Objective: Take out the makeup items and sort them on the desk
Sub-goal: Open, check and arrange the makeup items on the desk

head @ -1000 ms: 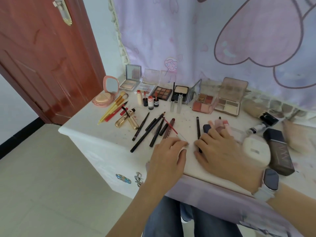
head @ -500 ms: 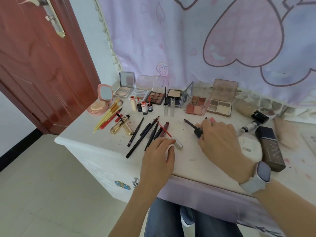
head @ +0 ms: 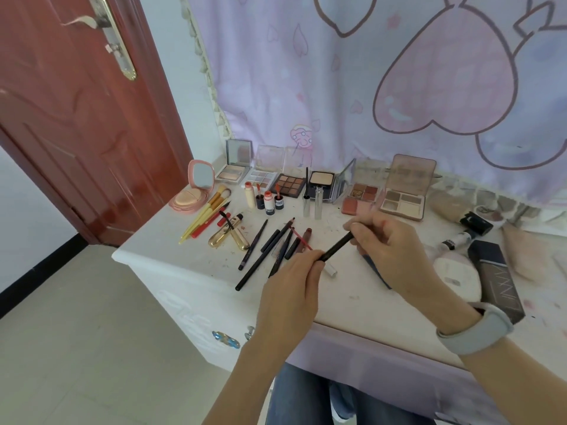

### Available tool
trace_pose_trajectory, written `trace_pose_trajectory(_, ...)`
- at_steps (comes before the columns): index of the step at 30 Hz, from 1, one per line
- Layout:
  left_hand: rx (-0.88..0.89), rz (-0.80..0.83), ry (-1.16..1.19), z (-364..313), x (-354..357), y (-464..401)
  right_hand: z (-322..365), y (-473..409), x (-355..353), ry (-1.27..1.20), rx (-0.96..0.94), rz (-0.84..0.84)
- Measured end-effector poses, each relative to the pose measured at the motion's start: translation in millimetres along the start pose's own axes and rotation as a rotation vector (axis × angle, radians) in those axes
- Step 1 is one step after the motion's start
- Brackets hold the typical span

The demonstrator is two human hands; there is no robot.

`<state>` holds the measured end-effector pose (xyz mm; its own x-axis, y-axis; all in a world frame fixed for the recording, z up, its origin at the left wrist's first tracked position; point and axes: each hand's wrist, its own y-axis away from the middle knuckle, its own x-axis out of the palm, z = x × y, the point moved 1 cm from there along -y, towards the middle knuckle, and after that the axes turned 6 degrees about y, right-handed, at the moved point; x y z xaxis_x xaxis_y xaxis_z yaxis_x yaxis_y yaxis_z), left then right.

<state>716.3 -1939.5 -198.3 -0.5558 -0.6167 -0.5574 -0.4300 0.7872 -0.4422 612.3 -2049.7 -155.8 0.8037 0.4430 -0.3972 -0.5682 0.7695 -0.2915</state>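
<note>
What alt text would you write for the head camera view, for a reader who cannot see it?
Both hands hold one black pencil above a white desk: the left hand grips its lower end, the right hand its upper end. Sorted makeup covers the desk: open palettes at the back, black pencils in front.

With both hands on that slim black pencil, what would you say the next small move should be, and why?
Probably lay the slim black pencil down alongside the row of dark pencils on the white desk. The left hand pinches its lower end and the right hand its upper end, holding it above the desk, and the similar slim sticks already lie grouped just to its left.
</note>
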Motion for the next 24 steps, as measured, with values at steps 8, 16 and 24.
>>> trace_pose_trajectory(8, -0.131, 0.042, -0.058, 16.4, -16.7, 17.0, -7.4, 0.1, 32.1, -0.177, 0.057, 0.176)
trace_pose_trajectory(16, -0.199, 0.098, -0.054, 23.2, -21.2, 24.9, -5.3, 3.6, 32.3, -0.134, 0.005, 0.173)
trace_pose_trajectory(24, -0.194, 0.058, 0.027, 26.6, -22.5, 23.6, -7.0, 2.0, 31.6, -0.139, 0.011, 0.174)
